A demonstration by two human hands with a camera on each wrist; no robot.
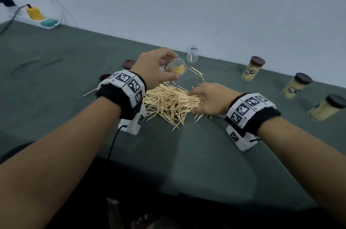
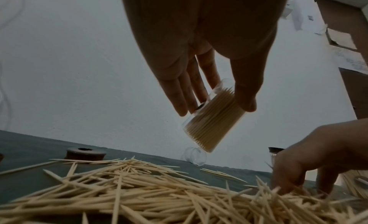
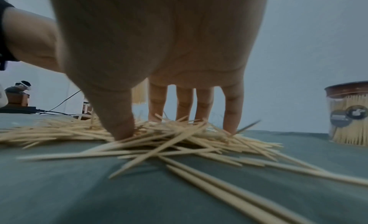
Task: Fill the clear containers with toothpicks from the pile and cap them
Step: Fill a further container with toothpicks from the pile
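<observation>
The pile [image 1: 168, 101] of toothpicks is the landmark here: thin, pale wooden sticks with pointed ends, lying criss-crossed in a loose, flat heap on the dull green cloth that covers the counter [image 1: 56, 71]. Above the pile's far edge the left hand [image 1: 155, 67] holds a clear container [image 2: 213, 122], a smooth see-through cylinder tilted with its open mouth toward the person; its fingers [image 2: 179, 92] and thumb pinch the wall from opposite sides, and packed toothpicks fill it in a tight, ribbed bundle. At the right edge of the pile the right hand [image 1: 211, 99] comes down on the sticks with its fingers [image 3: 232, 110] spread and nearly straight, the thumb and fingertips pressed into the heap; nothing is clasped in it that can be seen. Beyond the pile, near the wall, a second clear container [image 1: 192, 54] stands uncapped with only a few toothpicks inside. Left of the pile two round, dark brown caps [image 1: 129, 63] lie on the cloth. Well to the right of the pile stand three full containers [image 1: 251, 69], each closed with a dark cap and bearing a dark round label. Far to the left of the pile, against the wall, lies a white power strip [image 1: 43, 21] with a yellow plug.
</observation>
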